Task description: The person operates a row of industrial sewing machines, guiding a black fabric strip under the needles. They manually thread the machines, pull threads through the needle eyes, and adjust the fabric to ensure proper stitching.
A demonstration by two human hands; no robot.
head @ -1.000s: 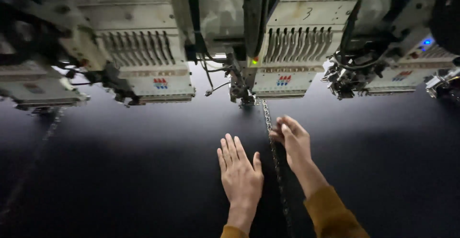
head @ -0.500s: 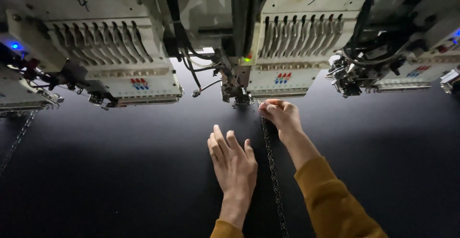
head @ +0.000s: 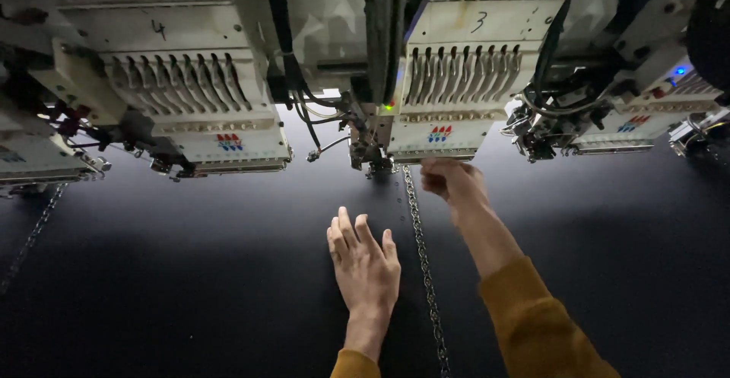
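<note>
My left hand [head: 365, 260] lies flat, palm down and fingers together, on the black cloth [head: 190, 271]. A stitched silver chain line [head: 422, 271] runs down the cloth just right of it. My right hand [head: 452, 180] reaches up to the bottom edge of the middle embroidery head [head: 449, 66], fingers curled near the top end of the chain line. Whether those fingers pinch anything is hidden. Both sleeves are mustard yellow.
A second embroidery head [head: 190, 96] hangs at the left and a third [head: 631, 112] at the right, close above the cloth. Black cables [head: 293, 81] hang between the heads. Another chain line [head: 30, 237] runs at the far left.
My right hand has moved up the chain line to the underside of the middle head. My left hand stays flat on the cloth. The camera has shifted.
</note>
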